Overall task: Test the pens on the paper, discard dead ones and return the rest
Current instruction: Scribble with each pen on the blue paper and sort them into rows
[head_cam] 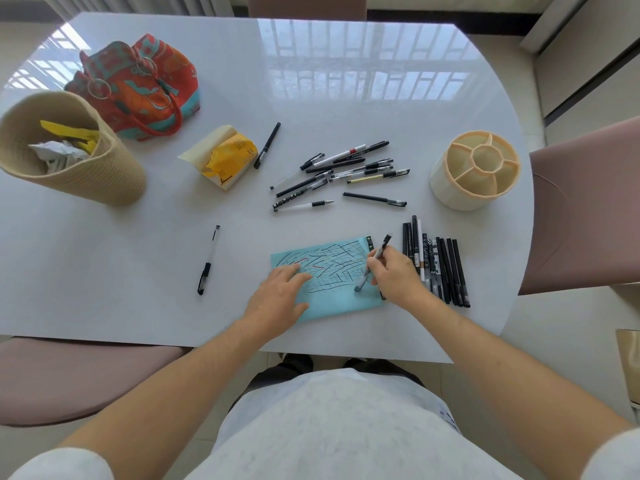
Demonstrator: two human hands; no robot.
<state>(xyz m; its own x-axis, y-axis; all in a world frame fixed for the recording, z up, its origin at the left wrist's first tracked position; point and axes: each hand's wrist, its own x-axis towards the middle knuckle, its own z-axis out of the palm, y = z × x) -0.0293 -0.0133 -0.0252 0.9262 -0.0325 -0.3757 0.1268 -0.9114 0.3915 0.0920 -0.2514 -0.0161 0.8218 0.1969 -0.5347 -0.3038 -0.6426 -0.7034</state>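
The right hand [393,271] is pinching a grey-barrelled pen [373,263] between curled fingers, its tip resting on the light blue sheet of paper [341,299], which is covered in black strokes and a few red ones. The left hand [277,292] is lying flat with straight fingers pressing the paper's 9 o'clock side. The paper is sitting at 6 o'clock on the glossy white table [346,81], close to the near edge.

Just beside the paper at 3 o'clock, a tidy row of black pens [440,268] is lying side by side, reaching toward the table's right edge. At 12 o'clock from the paper, a loose heap of black and clear pens [346,168] is sprawling near the table's middle. One capped pen [209,259] is lying alone at 9 o'clock, with bare tabletop around it. Beyond the heap, the far half of the table is lying bare up to its far edge.

At 2 o'clock, the cream round pen holder [450,188] is showing divided compartments holding nothing. At 10 o'clock, a woven beige basket [104,174] is holding crumpled white paper and yellow scraps. Behind it, an orange and teal fabric bag [138,84] is sitting, and a yellow tissue pack [225,161] is lying near a single black pen [267,145].
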